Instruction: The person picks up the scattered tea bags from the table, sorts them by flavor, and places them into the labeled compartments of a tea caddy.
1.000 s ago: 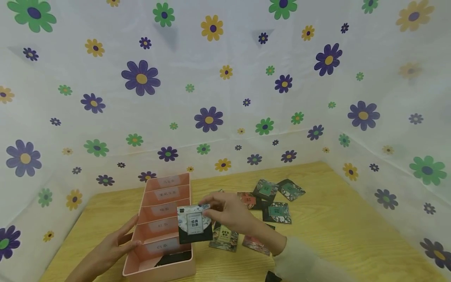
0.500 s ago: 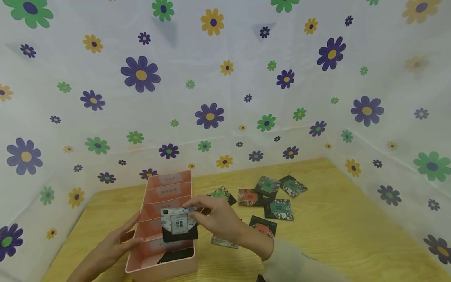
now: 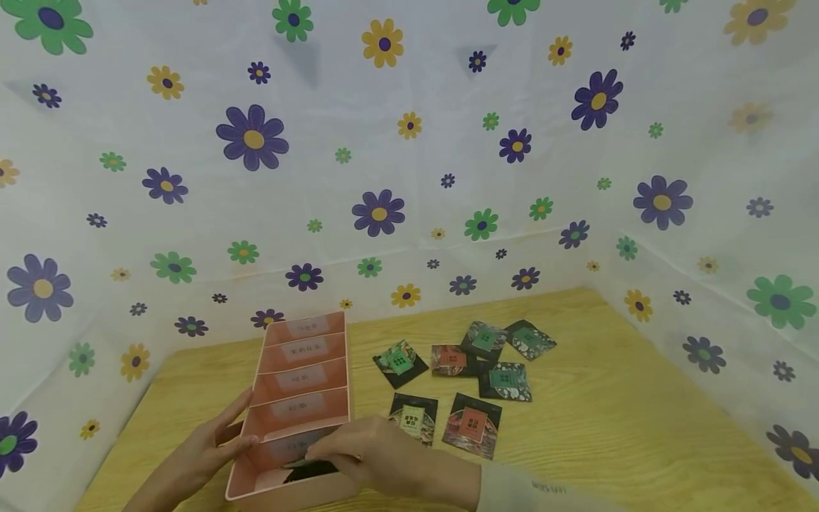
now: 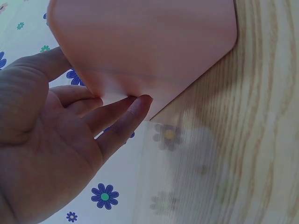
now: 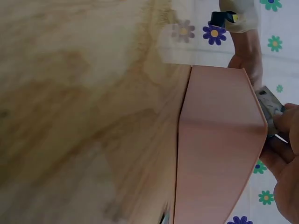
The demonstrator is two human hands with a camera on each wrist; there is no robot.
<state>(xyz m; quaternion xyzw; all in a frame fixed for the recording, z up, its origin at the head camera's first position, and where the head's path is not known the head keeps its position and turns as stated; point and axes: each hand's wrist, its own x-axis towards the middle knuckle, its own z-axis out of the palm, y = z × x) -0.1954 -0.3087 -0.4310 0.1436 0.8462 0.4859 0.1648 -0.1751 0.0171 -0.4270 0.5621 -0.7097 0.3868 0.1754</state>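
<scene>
A pink divided storage box [image 3: 296, 496] with labelled compartments stands on the wooden table. My left hand [image 3: 198, 455] grips its left side near the front, thumb at the rim and fingers against the outer wall [image 4: 154, 51]. My right hand [image 3: 384, 455] reaches over the right rim into the front compartment. In the right wrist view it pinches a tea packet [image 5: 270, 109] with a pale patterned face, just past the box's rim. From the head view that packet is largely hidden by the fingers. A dark packet [image 3: 310, 471] shows low in the front compartment.
Right of the box lie several tea packets: one with a green label [image 3: 401, 360], a yellow-labelled one [image 3: 412, 419] partly behind my right hand, a red-labelled one [image 3: 472, 424], and an overlapping group [image 3: 486, 340] further back. Flower-patterned sheeting [image 3: 435, 156] surrounds the table.
My right hand has carried the pale-faced packet left and then down into the front compartment, uncovering packets on the table. My left hand stays on the box.
</scene>
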